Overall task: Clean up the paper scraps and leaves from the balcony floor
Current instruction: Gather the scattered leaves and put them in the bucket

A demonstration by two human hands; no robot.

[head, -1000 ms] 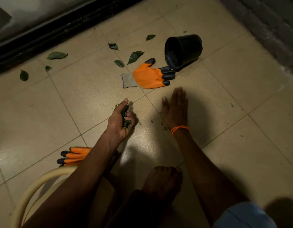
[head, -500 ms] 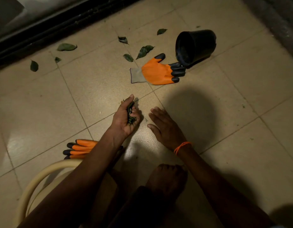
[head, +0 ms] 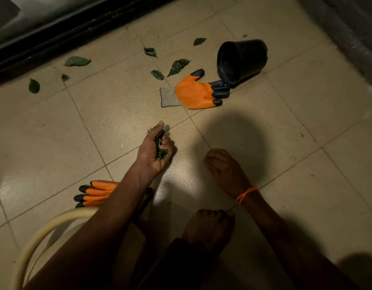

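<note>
Across the whole frame, tiled floor [head: 264,185] is carrying every item. At upper right, a black pot [head: 242,59] is lying on its side, mouth facing lower left. Touching its rim, an orange glove [head: 193,93] is lying flat; a second glove [head: 95,193] is showing at lower left, partly hidden behind the forearm, beside a cream hose [head: 45,231].

At frame centre, the left hand [head: 154,152] is curling its fingers round a bunch of gathered leaves [head: 160,147], holding them against the palm. Right of centre, the right hand [head: 224,170] is hanging just above the floor with fingers curled under; whether it is holding anything cannot be told.

Along the upper left and upper middle, loose leaves [head: 77,61] are lying scattered, well apart from both hands. No paper scraps are showing clearly.

The leaves are likely handling as light, thin and limp, sitting flat on the tile. Pinching at an edge or stem is advisable; a loose grip is risking spills from the bunch.
</note>
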